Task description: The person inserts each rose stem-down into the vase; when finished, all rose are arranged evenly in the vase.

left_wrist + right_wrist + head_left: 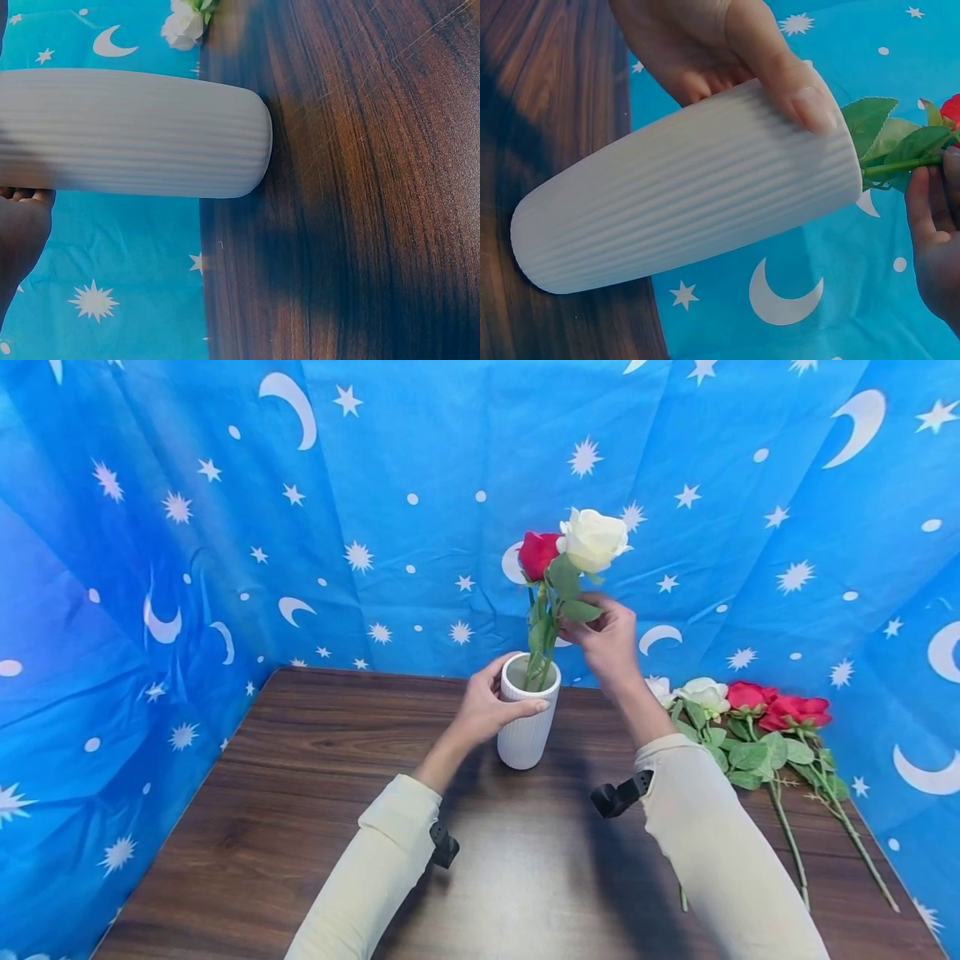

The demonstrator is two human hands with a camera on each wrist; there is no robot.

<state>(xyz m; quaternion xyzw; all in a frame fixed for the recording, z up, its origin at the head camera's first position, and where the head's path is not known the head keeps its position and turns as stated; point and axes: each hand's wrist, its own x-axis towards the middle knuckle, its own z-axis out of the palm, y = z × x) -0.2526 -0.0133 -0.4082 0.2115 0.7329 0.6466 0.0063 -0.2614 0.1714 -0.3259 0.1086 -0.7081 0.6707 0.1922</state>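
A white ribbed vase stands upright toward the back of the table. My left hand grips it near the rim, thumb across the front. Above the vase, my right hand pinches the green stem of a white rose; the right wrist view shows the fingers on that stem. The lower stem is inside the vase mouth. Beside it a red rose stands in the same vase, its bloom just left of the white one. In the left wrist view the vase hides most of the left hand.
Several loose roses lie at the table's right side: red blooms and white blooms, their stems pointing toward the front. A blue cloth with moons and stars hangs behind and on both sides of the brown wooden table.
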